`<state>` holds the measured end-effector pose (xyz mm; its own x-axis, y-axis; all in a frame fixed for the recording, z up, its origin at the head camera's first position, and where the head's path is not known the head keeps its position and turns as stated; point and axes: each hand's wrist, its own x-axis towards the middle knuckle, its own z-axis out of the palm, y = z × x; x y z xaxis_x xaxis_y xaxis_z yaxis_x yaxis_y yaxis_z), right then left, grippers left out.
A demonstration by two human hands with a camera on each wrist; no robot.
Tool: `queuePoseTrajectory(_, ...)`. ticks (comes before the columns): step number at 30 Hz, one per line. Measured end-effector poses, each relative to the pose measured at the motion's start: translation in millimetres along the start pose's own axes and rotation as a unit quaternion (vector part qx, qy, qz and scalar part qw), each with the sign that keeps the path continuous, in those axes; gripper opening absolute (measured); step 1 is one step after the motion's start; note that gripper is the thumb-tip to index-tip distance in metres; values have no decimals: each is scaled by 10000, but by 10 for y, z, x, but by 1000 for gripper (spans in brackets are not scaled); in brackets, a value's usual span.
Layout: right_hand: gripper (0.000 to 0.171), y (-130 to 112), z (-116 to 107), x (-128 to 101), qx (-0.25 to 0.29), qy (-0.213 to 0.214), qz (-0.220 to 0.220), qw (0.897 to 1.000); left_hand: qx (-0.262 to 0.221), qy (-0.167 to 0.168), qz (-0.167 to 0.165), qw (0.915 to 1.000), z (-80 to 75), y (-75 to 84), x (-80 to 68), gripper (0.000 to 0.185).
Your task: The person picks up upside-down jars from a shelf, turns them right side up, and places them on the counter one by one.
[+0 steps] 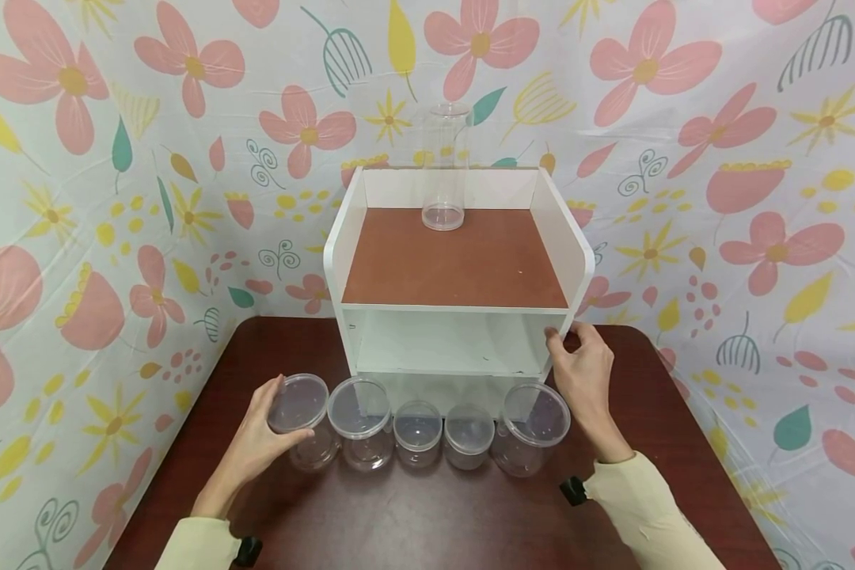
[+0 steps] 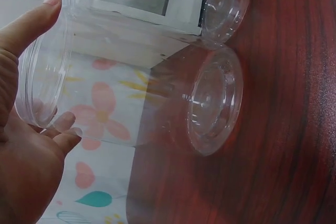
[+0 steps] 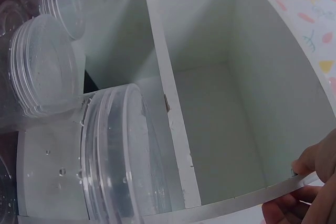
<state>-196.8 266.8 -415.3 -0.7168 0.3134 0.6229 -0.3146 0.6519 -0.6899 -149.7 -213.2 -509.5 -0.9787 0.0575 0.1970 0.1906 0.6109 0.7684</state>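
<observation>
My left hand [image 1: 251, 440] holds the leftmost clear plastic jar [image 1: 301, 402] around its top. In the left wrist view, the thumb lies on one side of that jar's rim and the fingers on the other, while its base stands on the table. My right hand [image 1: 586, 375] pinches the front edge of the right side panel of a white shelf unit [image 1: 453, 307], as the right wrist view also shows. Just below that hand is the rightmost lidded jar [image 1: 537, 415], which it does not hold.
Between the outer jars stand a wide jar [image 1: 359, 408] and two small jars [image 1: 418, 426], [image 1: 469, 429] in a row before the shelf. A tall clear cylinder [image 1: 443, 178] stands on the brown shelf top [image 1: 399, 261]. The dark wooden table [image 1: 413, 526] backs onto a floral curtain [image 1: 228, 158].
</observation>
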Motion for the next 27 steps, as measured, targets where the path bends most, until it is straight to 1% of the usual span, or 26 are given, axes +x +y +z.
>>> queuePoseTrajectory(9,18,2,-5,-6,14,-31,62,10000,-32,-50,-75,10000,35,-13,-11,115)
queuePoseTrajectory(19,17,4,-2,-6,19,-24,-2,10000,-181,25,68,9998,71,-43,-13,117)
queuePoseTrajectory(27,17,11,-4,-7,52,-23,-7,10000,-177,14,66,9998,69,-32,-12,119)
